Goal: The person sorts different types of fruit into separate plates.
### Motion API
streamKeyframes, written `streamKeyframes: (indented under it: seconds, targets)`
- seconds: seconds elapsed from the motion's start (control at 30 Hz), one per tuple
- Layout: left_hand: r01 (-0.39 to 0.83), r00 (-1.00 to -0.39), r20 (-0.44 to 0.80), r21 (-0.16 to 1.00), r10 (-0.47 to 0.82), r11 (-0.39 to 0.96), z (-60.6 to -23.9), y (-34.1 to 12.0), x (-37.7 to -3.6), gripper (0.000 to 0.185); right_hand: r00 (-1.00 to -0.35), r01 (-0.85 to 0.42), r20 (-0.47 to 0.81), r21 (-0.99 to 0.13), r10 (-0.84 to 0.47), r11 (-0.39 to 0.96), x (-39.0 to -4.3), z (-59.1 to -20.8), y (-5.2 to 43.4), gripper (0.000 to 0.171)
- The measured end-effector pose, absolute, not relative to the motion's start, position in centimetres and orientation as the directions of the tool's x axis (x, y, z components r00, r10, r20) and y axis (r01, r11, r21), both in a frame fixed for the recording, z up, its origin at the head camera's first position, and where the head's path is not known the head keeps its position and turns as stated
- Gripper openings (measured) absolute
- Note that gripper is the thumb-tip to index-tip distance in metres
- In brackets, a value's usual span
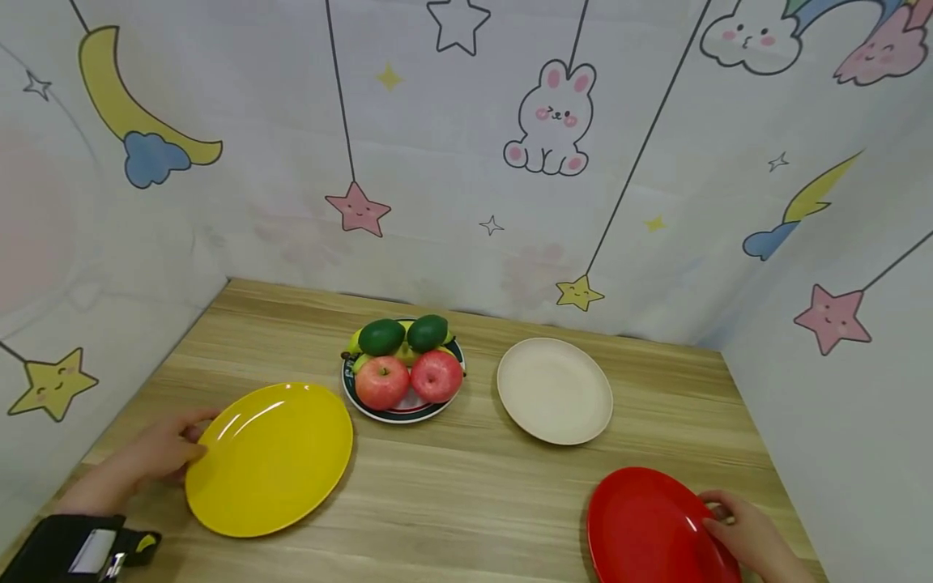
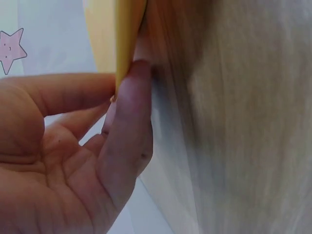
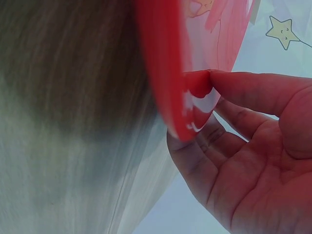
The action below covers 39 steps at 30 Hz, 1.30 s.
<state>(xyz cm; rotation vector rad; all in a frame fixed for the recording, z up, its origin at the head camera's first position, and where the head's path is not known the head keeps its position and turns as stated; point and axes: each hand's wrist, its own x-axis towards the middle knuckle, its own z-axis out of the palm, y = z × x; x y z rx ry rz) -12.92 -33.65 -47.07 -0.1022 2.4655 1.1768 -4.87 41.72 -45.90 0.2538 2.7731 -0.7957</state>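
Head view, item by item: your left hand (image 1: 156, 453) sits at the left rim of the yellow plate (image 1: 270, 457), your right hand (image 1: 747, 534) at the right rim of the red plate (image 1: 652, 530); both plates lie near the front edge of the wooden table (image 1: 474, 486).

Step in hand, by my reading: taking hold of each plate at its outer edge. Any next move calls for a firm pinch on both rims first, and for keeping the plates level.

Left fingers: in the left wrist view your thumb (image 2: 73, 92) lies on top of the yellow rim and a finger (image 2: 129, 131) is tucked beneath it, a light pinch, the remaining fingers loosely curled.

Right fingers: in the right wrist view your thumb (image 3: 253, 90) presses the red plate's upper face, fingers hooked under its edge, pinching it.

Also present: a cream plate (image 1: 555, 390), well apart from both hands, and a dark-rimmed plate (image 1: 364, 405) carrying two apples (image 1: 408, 379) and two avocados (image 1: 404, 334).
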Motion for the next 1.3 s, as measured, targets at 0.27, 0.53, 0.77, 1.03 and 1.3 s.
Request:
streamKeyframes:
  seconds: [0.27,0.53,0.77,1.03,1.3]
  targets:
    - [-0.274,-0.87,-0.467,0.726,0.158,0.631,-46.7,-31.6,-11.8,0.051,-0.951,0.232,-0.292,-0.469,0.098,0.852,-4.9,-45.8,41.6,0.025]
    - [-0.234,-0.874,-0.445,0.738,0.196,0.632,-46.6,-29.5,-10.6,0.05,-0.947,0.237,-0.309,-0.465,0.095,0.853,-4.9,-46.0,41.8,0.025]
    - [-0.155,-0.886,-0.389,0.759,0.251,0.632,-47.0,-27.7,-9.7,0.049,-0.95,0.23,-0.297,-0.458,0.096,0.859,-4.9,-45.8,41.8,0.025]
    - [-0.182,-0.87,-0.416,0.769,0.263,0.613,-46.9,-24.5,-9.1,0.051,-0.945,0.24,-0.311,-0.457,0.099,0.857,-4.8,-45.9,41.8,0.026]
    - [-0.216,-0.864,-0.438,0.768,0.248,0.603,-46.5,-21.0,-9.2,0.05,-0.953,0.221,-0.29,-0.457,0.091,0.862,-4.9,-45.9,41.8,0.025]
